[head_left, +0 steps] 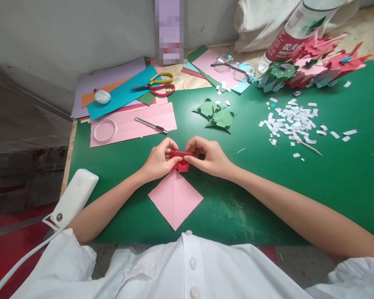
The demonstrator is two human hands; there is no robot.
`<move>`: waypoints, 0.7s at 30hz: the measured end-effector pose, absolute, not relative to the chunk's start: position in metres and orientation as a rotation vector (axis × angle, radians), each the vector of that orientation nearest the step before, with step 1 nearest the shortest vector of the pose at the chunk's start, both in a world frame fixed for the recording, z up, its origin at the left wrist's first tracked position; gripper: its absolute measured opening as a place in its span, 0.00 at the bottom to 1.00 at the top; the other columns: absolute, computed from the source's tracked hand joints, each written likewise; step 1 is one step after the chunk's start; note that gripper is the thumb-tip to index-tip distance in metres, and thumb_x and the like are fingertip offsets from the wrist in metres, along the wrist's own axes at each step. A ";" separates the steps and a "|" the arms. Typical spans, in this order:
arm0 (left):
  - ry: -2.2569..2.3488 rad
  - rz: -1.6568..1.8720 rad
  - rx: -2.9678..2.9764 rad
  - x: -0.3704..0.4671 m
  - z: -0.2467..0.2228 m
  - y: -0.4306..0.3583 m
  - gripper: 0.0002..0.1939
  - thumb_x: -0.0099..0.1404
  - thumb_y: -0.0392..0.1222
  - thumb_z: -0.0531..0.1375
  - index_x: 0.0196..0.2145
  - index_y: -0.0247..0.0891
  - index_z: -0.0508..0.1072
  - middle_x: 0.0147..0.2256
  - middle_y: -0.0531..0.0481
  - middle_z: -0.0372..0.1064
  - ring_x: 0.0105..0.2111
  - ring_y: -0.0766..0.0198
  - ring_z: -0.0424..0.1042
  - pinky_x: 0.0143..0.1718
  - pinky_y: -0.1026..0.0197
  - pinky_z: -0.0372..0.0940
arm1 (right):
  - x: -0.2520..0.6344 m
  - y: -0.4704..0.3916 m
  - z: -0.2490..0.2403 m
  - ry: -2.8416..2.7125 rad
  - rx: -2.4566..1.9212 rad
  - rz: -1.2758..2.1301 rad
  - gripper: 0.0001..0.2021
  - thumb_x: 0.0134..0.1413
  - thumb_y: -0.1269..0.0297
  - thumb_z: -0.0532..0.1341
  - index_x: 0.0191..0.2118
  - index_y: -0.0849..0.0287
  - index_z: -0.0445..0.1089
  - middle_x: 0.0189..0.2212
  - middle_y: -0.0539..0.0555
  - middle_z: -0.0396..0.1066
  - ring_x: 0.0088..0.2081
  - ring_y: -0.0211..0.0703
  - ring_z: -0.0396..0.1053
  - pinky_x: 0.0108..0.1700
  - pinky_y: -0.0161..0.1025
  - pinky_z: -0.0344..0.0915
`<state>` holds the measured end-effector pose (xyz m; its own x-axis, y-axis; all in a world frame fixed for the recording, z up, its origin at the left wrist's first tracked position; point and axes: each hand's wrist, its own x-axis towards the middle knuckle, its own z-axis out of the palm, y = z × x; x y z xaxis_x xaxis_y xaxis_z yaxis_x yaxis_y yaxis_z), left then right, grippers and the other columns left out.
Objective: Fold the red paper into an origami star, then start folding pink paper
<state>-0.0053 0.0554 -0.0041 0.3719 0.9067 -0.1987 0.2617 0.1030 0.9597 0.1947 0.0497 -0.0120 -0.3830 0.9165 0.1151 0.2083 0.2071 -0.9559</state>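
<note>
Between my two hands is a small piece of folded red paper [183,166], raised just over the table. My left hand [160,160] pinches its left side, thumb in front and fingers behind. On the right side my right hand [208,155] grips it the same way, the thumb tip pressed near the middle. Under and in front of the hands lies a pink paper square [175,199], turned cornerwise with a crease down its middle; the hands and red paper cover its far corner. Beyond the hands rest two green folded paper figures [216,115].
Coloured sheets with scissors [156,85], a utility knife [151,125] and a tape roll [104,131] lie back left. White paper scraps [294,122], paper pots [314,68], glasses [233,68] and a bottle [296,35] stand right. A power bank [77,195] sits beside my left forearm.
</note>
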 end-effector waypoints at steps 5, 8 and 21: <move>1.092 0.643 1.401 -0.011 -0.006 0.058 0.18 0.58 0.49 0.69 0.36 0.39 0.65 0.24 0.58 0.71 0.23 0.72 0.71 0.25 0.70 0.61 | 0.197 0.053 -0.005 -1.823 -1.074 1.237 0.12 0.56 0.59 0.64 0.26 0.58 0.67 0.19 0.45 0.61 0.24 0.32 0.56 0.27 0.33 0.51; 0.999 0.702 1.321 -0.014 -0.009 0.059 0.22 0.63 0.59 0.66 0.42 0.39 0.68 0.28 0.55 0.75 0.26 0.69 0.75 0.29 0.68 0.65 | 0.199 0.055 -0.008 -1.763 -1.096 1.276 0.15 0.58 0.54 0.64 0.27 0.59 0.68 0.20 0.46 0.62 0.24 0.32 0.56 0.27 0.34 0.51; 1.016 0.709 1.316 -0.011 -0.013 0.054 0.27 0.60 0.45 0.71 0.53 0.42 0.64 0.36 0.53 0.81 0.34 0.64 0.83 0.39 0.66 0.76 | 0.197 0.054 -0.010 -1.686 -1.163 1.241 0.15 0.57 0.53 0.63 0.27 0.59 0.66 0.21 0.46 0.61 0.25 0.32 0.53 0.27 0.34 0.49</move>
<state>-0.0114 0.0545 -0.0126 0.4202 0.8866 -0.1935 0.1235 0.1554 0.9801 0.1967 0.0537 -0.0097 -0.3249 0.9448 0.0418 0.2414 0.1256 -0.9623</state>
